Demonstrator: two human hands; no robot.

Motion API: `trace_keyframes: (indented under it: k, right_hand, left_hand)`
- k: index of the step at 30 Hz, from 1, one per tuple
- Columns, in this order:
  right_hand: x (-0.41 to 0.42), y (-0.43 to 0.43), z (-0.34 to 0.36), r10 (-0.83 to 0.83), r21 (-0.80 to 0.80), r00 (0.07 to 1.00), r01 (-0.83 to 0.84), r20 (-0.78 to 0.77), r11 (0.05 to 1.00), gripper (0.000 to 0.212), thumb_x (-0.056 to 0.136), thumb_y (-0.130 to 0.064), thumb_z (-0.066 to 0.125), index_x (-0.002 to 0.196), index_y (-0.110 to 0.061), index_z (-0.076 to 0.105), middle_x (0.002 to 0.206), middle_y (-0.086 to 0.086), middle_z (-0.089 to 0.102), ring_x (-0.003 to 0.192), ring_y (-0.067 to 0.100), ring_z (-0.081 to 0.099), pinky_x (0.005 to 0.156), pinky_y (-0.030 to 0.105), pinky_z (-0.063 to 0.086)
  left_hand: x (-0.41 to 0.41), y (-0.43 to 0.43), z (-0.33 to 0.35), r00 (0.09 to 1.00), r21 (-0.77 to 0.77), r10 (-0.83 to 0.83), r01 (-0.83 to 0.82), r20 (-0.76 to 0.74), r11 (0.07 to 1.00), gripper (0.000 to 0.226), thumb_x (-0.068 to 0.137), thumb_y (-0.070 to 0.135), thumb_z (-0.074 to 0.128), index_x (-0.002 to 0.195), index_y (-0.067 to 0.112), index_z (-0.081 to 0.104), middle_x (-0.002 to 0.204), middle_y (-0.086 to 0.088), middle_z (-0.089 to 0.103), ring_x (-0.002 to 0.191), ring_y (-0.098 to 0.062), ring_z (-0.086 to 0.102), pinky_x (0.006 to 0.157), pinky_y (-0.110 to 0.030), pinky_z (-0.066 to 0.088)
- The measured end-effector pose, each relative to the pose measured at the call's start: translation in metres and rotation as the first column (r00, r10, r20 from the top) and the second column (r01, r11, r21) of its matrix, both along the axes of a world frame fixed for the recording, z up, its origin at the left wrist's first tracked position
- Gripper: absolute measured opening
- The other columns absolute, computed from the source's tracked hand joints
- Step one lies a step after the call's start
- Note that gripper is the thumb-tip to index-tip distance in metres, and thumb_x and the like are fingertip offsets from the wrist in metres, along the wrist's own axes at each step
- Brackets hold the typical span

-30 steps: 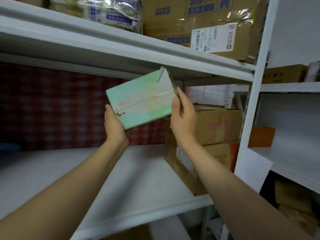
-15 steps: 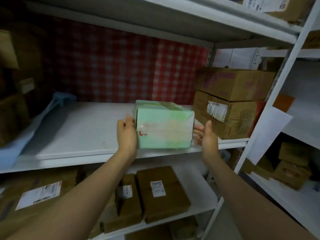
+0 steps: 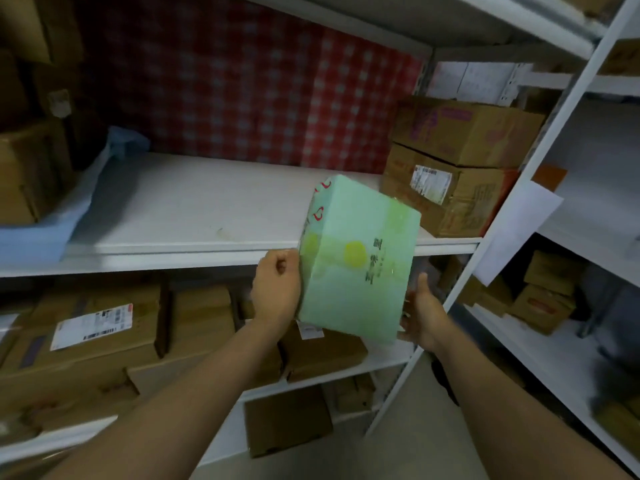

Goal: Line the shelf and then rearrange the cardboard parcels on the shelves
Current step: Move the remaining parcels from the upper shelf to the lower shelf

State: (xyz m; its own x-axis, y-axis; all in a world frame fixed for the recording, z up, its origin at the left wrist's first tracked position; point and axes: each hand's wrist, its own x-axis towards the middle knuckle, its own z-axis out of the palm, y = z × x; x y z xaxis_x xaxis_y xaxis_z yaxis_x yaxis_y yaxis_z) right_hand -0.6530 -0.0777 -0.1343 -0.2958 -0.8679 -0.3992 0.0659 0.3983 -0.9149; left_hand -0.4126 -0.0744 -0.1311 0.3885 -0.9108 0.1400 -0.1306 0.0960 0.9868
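I hold a pale green taped parcel (image 3: pixel 356 261) between both hands, in front of the white middle shelf (image 3: pixel 214 209) and tilted on its end. My left hand (image 3: pixel 277 289) presses its left side with fingers curled. My right hand (image 3: pixel 422 317) cups its lower right corner from below. A pale blue liner sheet (image 3: pixel 45 237) lies on the left part of the shelf. Two brown cardboard parcels (image 3: pixel 453 168) sit stacked at the shelf's right end.
Brown parcels (image 3: pixel 93 334) with white labels fill the lower shelf, and more stand at the far left (image 3: pixel 31 174). A white upright post (image 3: pixel 491 216) divides this rack from a second one on the right holding small boxes (image 3: pixel 547 292). Red checked cloth (image 3: pixel 242 84) backs the shelf.
The green parcel came down from near the upper shelf to the front edge of the middle shelf. It has been turned on end and shifted right and lower, both hands still on it.
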Motion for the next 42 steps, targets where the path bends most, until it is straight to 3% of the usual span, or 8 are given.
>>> trace_keyframes:
  k: [3,6,9,16,19,27,33,42]
  right_hand:
    - [0.011,0.016,-0.013,0.092,0.085,0.994,-0.097,0.059,0.992,0.068,0.097,-0.062,0.031,0.120,-0.007,0.062,0.124,0.032,0.056,0.106,0.054,0.052,0.103,0.071,0.031]
    - [0.017,0.024,-0.038,0.087,0.187,0.985,-0.114,0.149,0.976,0.066,0.090,-0.071,0.036,0.103,-0.014,0.065,0.128,0.032,0.051,0.084,0.036,0.050,0.108,0.068,0.025]
    - [0.018,0.025,-0.069,-0.011,0.300,1.000,0.005,0.017,0.954,0.080,0.085,-0.079,0.031,0.124,-0.015,0.059,0.110,0.015,0.060,0.097,0.036,0.054,0.088,0.061,0.047]
    - [0.026,0.017,-0.098,0.196,0.328,0.981,-0.190,0.015,0.925,0.052,0.095,-0.060,0.038,0.124,-0.019,0.053,0.103,0.005,0.059,0.098,0.029,0.054,0.094,0.052,0.047]
    - [0.028,-0.008,-0.105,0.309,0.292,0.950,-0.287,-0.033,0.912,0.027,0.101,-0.035,0.047,0.127,-0.030,0.047,0.111,0.002,0.057,0.090,0.024,0.058,0.073,0.046,0.052]
    - [0.050,-0.108,-0.152,0.379,0.235,0.925,-0.364,-0.018,0.901,0.044,0.097,-0.026,0.057,0.138,-0.035,0.045,0.125,0.001,0.061,0.095,0.021,0.063,0.080,0.046,0.055]
    - [0.081,-0.150,-0.187,0.524,0.379,0.851,-0.473,-0.037,0.796,0.041,0.098,-0.019,0.053,0.136,-0.028,0.041,0.127,0.006,0.055,0.104,0.026,0.056,0.095,0.052,0.047]
    - [0.087,-0.181,-0.211,0.481,0.191,0.864,-0.452,-0.151,0.871,0.043,0.096,-0.013,0.052,0.136,-0.028,0.048,0.124,0.001,0.061,0.103,0.021,0.060,0.090,0.039,0.052]
  left_hand:
    - [-0.007,0.011,-0.035,0.989,0.167,-0.082,0.061,0.120,0.984,0.028,0.097,0.042,0.049,0.084,0.018,0.054,0.098,-0.008,0.063,0.094,-0.028,0.059,0.081,-0.036,0.045]
    - [-0.010,0.019,-0.080,0.985,0.378,-0.167,0.137,0.047,0.915,0.031,0.096,0.051,0.046,0.086,0.021,0.048,0.100,-0.009,0.063,0.095,-0.029,0.062,0.089,-0.043,0.052]
    - [-0.009,0.023,-0.113,0.974,0.519,-0.220,0.212,-0.048,0.828,0.044,0.092,0.057,0.042,0.110,0.018,0.055,0.110,-0.008,0.066,0.099,-0.028,0.064,0.093,-0.045,0.053]
    - [-0.018,0.013,-0.143,0.955,0.605,-0.295,0.256,-0.037,0.754,0.054,0.094,0.056,0.041,0.134,0.023,0.053,0.127,-0.008,0.063,0.111,-0.030,0.060,0.094,-0.033,0.047]
    - [-0.013,-0.007,-0.153,0.959,0.597,-0.275,0.257,-0.062,0.760,0.057,0.078,0.054,0.049,0.127,0.026,0.058,0.120,-0.007,0.067,0.107,-0.029,0.063,0.097,-0.043,0.051]
    - [0.013,-0.075,-0.161,0.985,0.516,-0.136,0.173,-0.110,0.839,0.077,0.076,0.023,0.069,0.146,0.024,0.038,0.121,-0.004,0.064,0.104,-0.027,0.066,0.094,-0.044,0.055]
    - [0.020,-0.102,-0.187,0.969,0.665,-0.153,-0.017,0.196,0.746,0.068,0.090,0.020,0.061,0.151,0.027,0.030,0.147,-0.014,0.044,0.129,-0.037,0.048,0.107,-0.047,0.042]
    - [0.018,-0.117,-0.196,0.939,0.624,-0.069,-0.169,0.338,0.763,0.060,0.091,0.011,0.052,0.147,0.029,0.037,0.129,-0.016,0.059,0.104,-0.037,0.063,0.087,-0.049,0.056]
